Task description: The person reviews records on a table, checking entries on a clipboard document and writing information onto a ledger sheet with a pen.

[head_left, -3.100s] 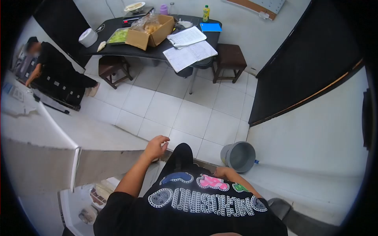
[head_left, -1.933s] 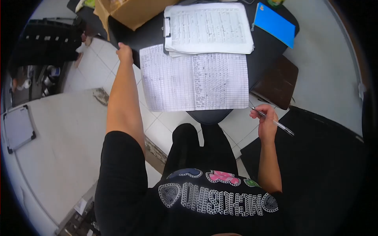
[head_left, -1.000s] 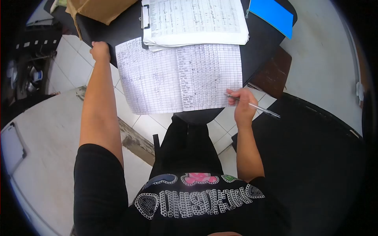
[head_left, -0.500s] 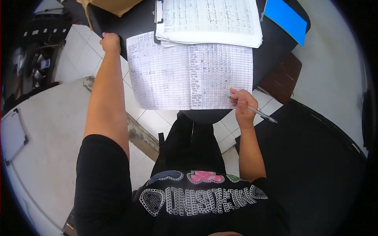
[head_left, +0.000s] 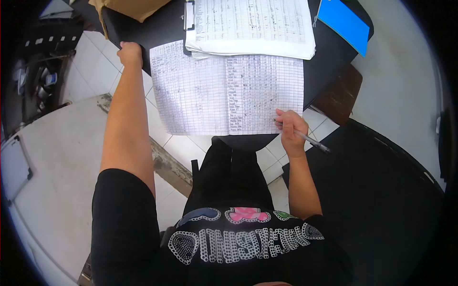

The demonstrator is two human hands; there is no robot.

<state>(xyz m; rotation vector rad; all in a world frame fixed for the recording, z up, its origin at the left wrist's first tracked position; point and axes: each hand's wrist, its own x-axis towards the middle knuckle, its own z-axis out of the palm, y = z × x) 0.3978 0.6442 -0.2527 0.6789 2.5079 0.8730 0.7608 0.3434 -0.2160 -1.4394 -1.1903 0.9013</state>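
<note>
Slim, clear-barrelled pen (head_left: 312,142), pinched firmly in the right hand (head_left: 293,132), tip at the lower right of the open, white, grid-ruled notebook (head_left: 191,95)! Left hand (head_left: 131,55) at the black table's (head_left: 329,52) edge, grip unclear.

An open ruled book (head_left: 188,97) overhangs the black bench (head_left: 327,62) — a clipboard (head_left: 250,28) overlaps its far side, and a flat blue item (head_left: 344,26) lies beyond its far right corner. The right hand (head_left: 292,133) pinches a pen (head_left: 315,143) at the book's near right corner; the left hand (head_left: 131,55) touches the bench edge left of the book.
</note>
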